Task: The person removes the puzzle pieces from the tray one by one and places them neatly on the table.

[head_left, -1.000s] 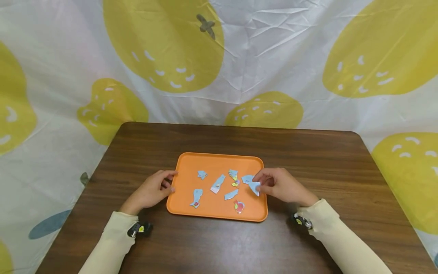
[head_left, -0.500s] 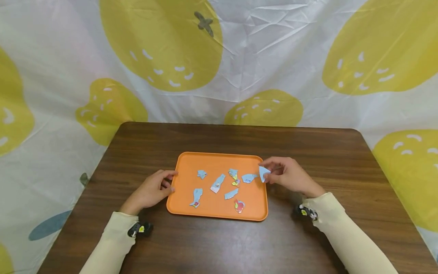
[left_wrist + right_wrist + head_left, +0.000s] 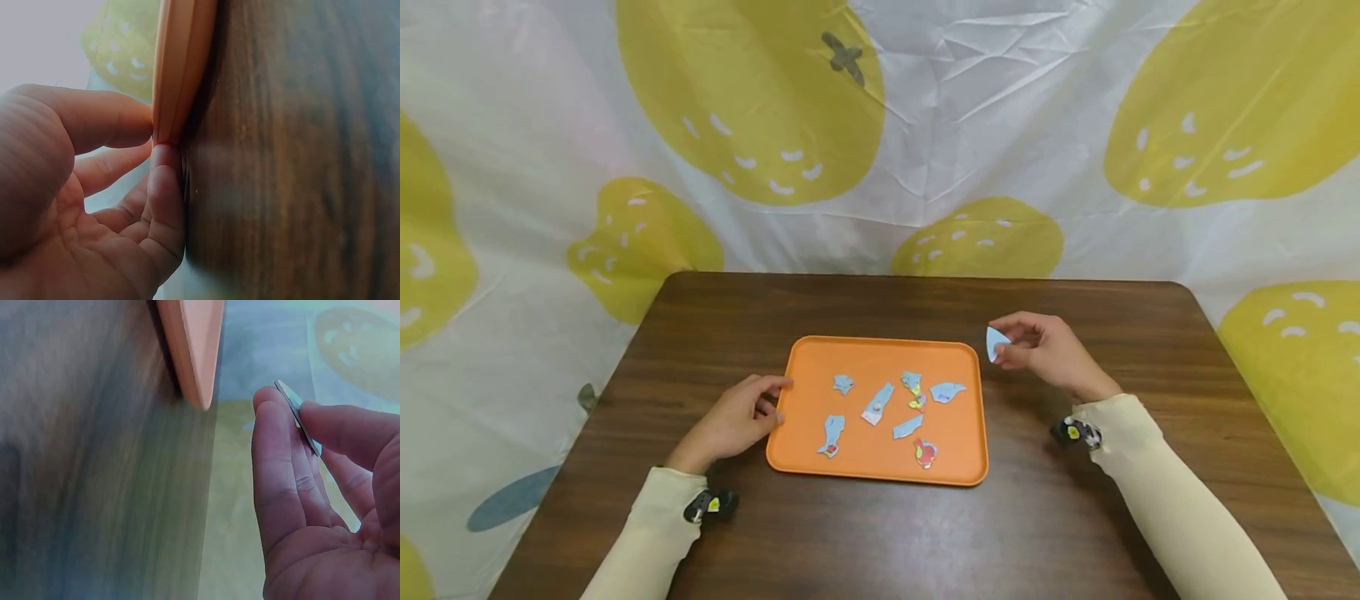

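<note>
Between the thumb and fingers of my right hand (image 3: pixel 1052 350) is a thin, light blue puzzle piece (image 3: pixel 996 342) with one curved edge, raised past the tray's far right corner. The right wrist view shows this piece (image 3: pixel 296 415) edge-on, pinched at the fingertips. An orange tray (image 3: pixel 808 360) lies on the table, bearing several irregular light blue pieces. One piece (image 3: pixel 926 453) has a red print, and another (image 3: pixel 914 390) has yellow on it. My left hand (image 3: pixel 733 421) pinches the tray's left rim (image 3: pixel 178 75), its thumb and a finger on either side of the edge.
The brown wood-grain table (image 3: pixel 880 533) surrounds the tray on all sides. Behind it hangs a white cloth (image 3: pixel 992 108) with large yellow fruit prints, meeting the table's back edge. Both wrists wear dark straps with small devices.
My right hand has lifted the light blue piece off the tray's right side and carried it up and away past the far right corner. The left hand has stayed on the rim.
</note>
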A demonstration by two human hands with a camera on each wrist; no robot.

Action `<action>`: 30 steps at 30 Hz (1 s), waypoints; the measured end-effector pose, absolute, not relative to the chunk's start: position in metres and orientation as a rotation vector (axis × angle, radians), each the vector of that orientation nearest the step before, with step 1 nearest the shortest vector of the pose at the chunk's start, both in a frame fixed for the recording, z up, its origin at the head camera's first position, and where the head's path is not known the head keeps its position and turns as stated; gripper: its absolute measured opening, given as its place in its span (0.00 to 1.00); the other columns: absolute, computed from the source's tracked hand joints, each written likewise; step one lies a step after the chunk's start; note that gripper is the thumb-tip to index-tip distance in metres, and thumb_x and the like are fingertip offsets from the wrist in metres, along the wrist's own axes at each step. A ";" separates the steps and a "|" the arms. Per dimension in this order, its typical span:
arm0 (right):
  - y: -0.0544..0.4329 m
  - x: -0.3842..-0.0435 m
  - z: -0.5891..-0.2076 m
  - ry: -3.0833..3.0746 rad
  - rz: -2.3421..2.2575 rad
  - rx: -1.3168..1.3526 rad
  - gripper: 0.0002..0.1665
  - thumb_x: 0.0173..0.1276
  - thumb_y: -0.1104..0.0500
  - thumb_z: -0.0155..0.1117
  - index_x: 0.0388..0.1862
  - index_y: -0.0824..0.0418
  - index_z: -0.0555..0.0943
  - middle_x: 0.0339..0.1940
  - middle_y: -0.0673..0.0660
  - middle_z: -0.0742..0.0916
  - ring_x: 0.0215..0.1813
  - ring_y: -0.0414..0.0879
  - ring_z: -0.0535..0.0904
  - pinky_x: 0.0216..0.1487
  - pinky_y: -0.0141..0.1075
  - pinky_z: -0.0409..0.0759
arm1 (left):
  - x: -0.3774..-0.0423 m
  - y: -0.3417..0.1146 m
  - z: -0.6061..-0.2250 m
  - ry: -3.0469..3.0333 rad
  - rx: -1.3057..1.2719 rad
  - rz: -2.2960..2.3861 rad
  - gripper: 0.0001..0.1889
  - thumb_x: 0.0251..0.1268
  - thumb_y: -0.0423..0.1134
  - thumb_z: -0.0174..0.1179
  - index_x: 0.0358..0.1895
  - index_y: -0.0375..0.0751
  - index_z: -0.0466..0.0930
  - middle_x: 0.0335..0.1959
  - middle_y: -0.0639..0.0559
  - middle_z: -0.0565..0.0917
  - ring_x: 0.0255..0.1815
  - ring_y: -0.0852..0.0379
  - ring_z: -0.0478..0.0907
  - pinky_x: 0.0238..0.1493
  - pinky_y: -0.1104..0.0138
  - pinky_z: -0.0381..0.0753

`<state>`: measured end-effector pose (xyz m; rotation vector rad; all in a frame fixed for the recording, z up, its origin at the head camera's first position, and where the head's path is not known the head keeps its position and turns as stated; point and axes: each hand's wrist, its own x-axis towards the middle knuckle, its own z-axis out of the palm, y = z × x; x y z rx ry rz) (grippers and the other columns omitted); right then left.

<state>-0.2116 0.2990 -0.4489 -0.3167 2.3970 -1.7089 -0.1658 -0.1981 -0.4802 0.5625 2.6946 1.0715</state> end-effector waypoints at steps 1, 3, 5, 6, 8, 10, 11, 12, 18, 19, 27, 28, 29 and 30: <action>0.301 -0.215 -0.450 2.401 -1.711 -0.301 0.25 0.70 0.71 0.71 0.65 0.70 0.80 0.44 0.70 0.85 0.43 0.57 0.92 0.47 0.51 0.90 | -0.165 -0.198 -0.480 2.692 0.560 1.075 0.25 0.70 0.30 0.66 0.69 0.34 0.78 0.54 0.40 0.82 0.45 0.55 0.84 0.44 0.68 0.84; 0.303 -0.221 -0.452 2.419 -1.709 -0.279 0.24 0.70 0.70 0.71 0.65 0.70 0.81 0.43 0.69 0.85 0.43 0.56 0.92 0.47 0.50 0.90 | -0.165 -0.198 -0.481 2.682 0.556 1.084 0.25 0.70 0.29 0.66 0.69 0.34 0.77 0.55 0.40 0.81 0.45 0.55 0.84 0.44 0.68 0.84; 0.306 -0.227 -0.453 2.435 -1.713 -0.263 0.23 0.71 0.70 0.71 0.64 0.70 0.81 0.43 0.68 0.86 0.42 0.55 0.92 0.47 0.48 0.91 | -0.164 -0.197 -0.481 2.680 0.546 1.087 0.25 0.70 0.29 0.66 0.69 0.34 0.77 0.55 0.39 0.81 0.45 0.55 0.84 0.45 0.68 0.84; 0.307 -0.230 -0.453 2.443 -1.718 -0.257 0.23 0.71 0.70 0.70 0.64 0.71 0.81 0.42 0.68 0.86 0.42 0.54 0.92 0.46 0.47 0.91 | -0.164 -0.197 -0.482 2.680 0.545 1.085 0.25 0.70 0.29 0.66 0.69 0.34 0.77 0.55 0.39 0.81 0.45 0.55 0.84 0.44 0.68 0.84; 0.309 -0.235 -0.453 2.458 -1.729 -0.246 0.23 0.72 0.69 0.70 0.64 0.72 0.81 0.41 0.66 0.86 0.41 0.51 0.92 0.46 0.46 0.91 | -0.164 -0.198 -0.482 2.683 0.543 1.081 0.25 0.70 0.29 0.66 0.69 0.34 0.78 0.55 0.39 0.81 0.45 0.56 0.84 0.44 0.68 0.84; 0.310 -0.241 -0.453 2.457 -1.746 -0.229 0.23 0.72 0.69 0.70 0.64 0.73 0.80 0.40 0.64 0.86 0.40 0.49 0.91 0.45 0.44 0.91 | -0.164 -0.198 -0.481 2.690 0.544 1.071 0.25 0.70 0.30 0.66 0.69 0.34 0.78 0.55 0.40 0.82 0.45 0.56 0.84 0.43 0.69 0.84; 0.311 -0.243 -0.453 2.455 -1.750 -0.220 0.23 0.73 0.69 0.70 0.65 0.73 0.80 0.40 0.63 0.86 0.39 0.47 0.91 0.45 0.43 0.91 | -0.165 -0.198 -0.481 2.692 0.546 1.068 0.25 0.70 0.30 0.67 0.69 0.34 0.78 0.54 0.40 0.81 0.45 0.56 0.84 0.43 0.69 0.84; 0.313 -0.246 -0.454 2.450 -1.754 -0.210 0.23 0.73 0.68 0.69 0.65 0.74 0.79 0.40 0.63 0.86 0.40 0.47 0.91 0.46 0.43 0.91 | -0.165 -0.197 -0.481 2.692 0.550 1.065 0.25 0.69 0.30 0.67 0.69 0.34 0.78 0.54 0.40 0.81 0.45 0.56 0.84 0.43 0.69 0.83; 0.319 -0.263 -0.460 2.402 -1.780 -0.139 0.25 0.75 0.68 0.67 0.68 0.74 0.77 0.40 0.60 0.86 0.40 0.45 0.91 0.46 0.38 0.90 | -0.166 -0.198 -0.479 2.684 0.549 1.064 0.26 0.70 0.30 0.66 0.70 0.33 0.78 0.53 0.41 0.80 0.45 0.55 0.83 0.44 0.70 0.83; 0.320 -0.266 -0.462 2.390 -1.790 -0.122 0.25 0.75 0.69 0.67 0.68 0.74 0.77 0.39 0.59 0.86 0.40 0.44 0.91 0.46 0.37 0.90 | -0.166 -0.198 -0.479 2.682 0.541 1.064 0.26 0.70 0.30 0.66 0.70 0.34 0.78 0.53 0.41 0.80 0.46 0.55 0.84 0.44 0.70 0.83; 0.321 -0.281 -0.470 2.316 -1.788 -0.028 0.29 0.74 0.72 0.65 0.72 0.74 0.73 0.40 0.57 0.85 0.40 0.42 0.91 0.47 0.34 0.89 | -0.167 -0.199 -0.479 2.666 0.528 1.088 0.26 0.69 0.30 0.67 0.70 0.34 0.79 0.56 0.38 0.81 0.44 0.56 0.83 0.42 0.70 0.83; 0.322 -0.282 -0.471 2.315 -1.774 -0.016 0.30 0.74 0.72 0.65 0.73 0.74 0.73 0.40 0.57 0.86 0.40 0.41 0.91 0.47 0.33 0.89 | -0.167 -0.199 -0.478 2.664 0.526 1.092 0.25 0.69 0.30 0.67 0.69 0.34 0.79 0.56 0.38 0.81 0.44 0.56 0.83 0.42 0.70 0.83; 0.322 -0.282 -0.471 2.311 -1.763 -0.003 0.30 0.74 0.72 0.65 0.73 0.74 0.72 0.40 0.57 0.86 0.40 0.41 0.90 0.47 0.33 0.89 | -0.167 -0.199 -0.478 2.663 0.525 1.094 0.25 0.69 0.30 0.67 0.69 0.34 0.79 0.56 0.38 0.81 0.44 0.56 0.83 0.42 0.70 0.83; 0.322 -0.283 -0.471 2.307 -1.752 0.008 0.30 0.74 0.72 0.65 0.74 0.74 0.72 0.40 0.57 0.86 0.40 0.40 0.90 0.47 0.33 0.89 | -0.167 -0.199 -0.478 2.662 0.525 1.094 0.25 0.69 0.30 0.67 0.69 0.34 0.79 0.56 0.38 0.81 0.45 0.56 0.83 0.42 0.70 0.83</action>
